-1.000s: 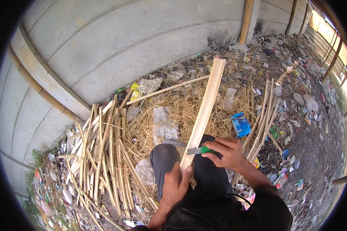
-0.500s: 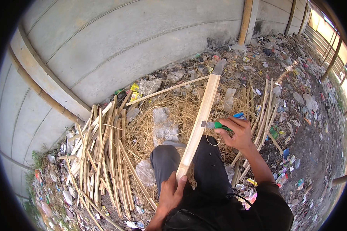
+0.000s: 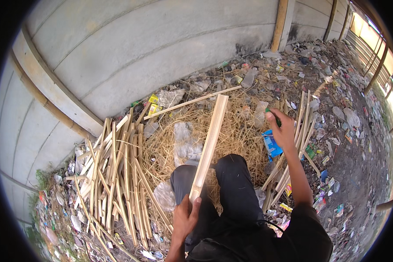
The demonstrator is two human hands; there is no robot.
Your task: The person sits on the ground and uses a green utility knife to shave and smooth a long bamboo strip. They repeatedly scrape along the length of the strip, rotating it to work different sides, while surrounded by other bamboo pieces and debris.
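Note:
A long pale split bamboo strip [image 3: 210, 144] slants up and away from me, above my knees. Its near end is gripped by my left hand [image 3: 187, 217], thumb along the edge. My right hand [image 3: 281, 129] is closed around a green-handled utility knife [image 3: 268, 112], held up to the right of the strip and apart from it. Most of the knife is hidden by my fingers, and its blade cannot be made out. Thin straw-like shavings [image 3: 238, 131] cover the ground beneath and beyond the strip.
A heap of split bamboo strips [image 3: 118, 183] lies to my left. More strips [image 3: 302, 126] lie at right, near a blue wrapper [image 3: 272, 144]. One loose strip [image 3: 192, 102] lies across the far shavings. Litter is strewn about; a concrete wall [image 3: 161, 39] stands behind.
My right hand with the knife has moved up and right, off the strip. The strip's far end has swung left and come nearer, and my left hand has shifted slightly left.

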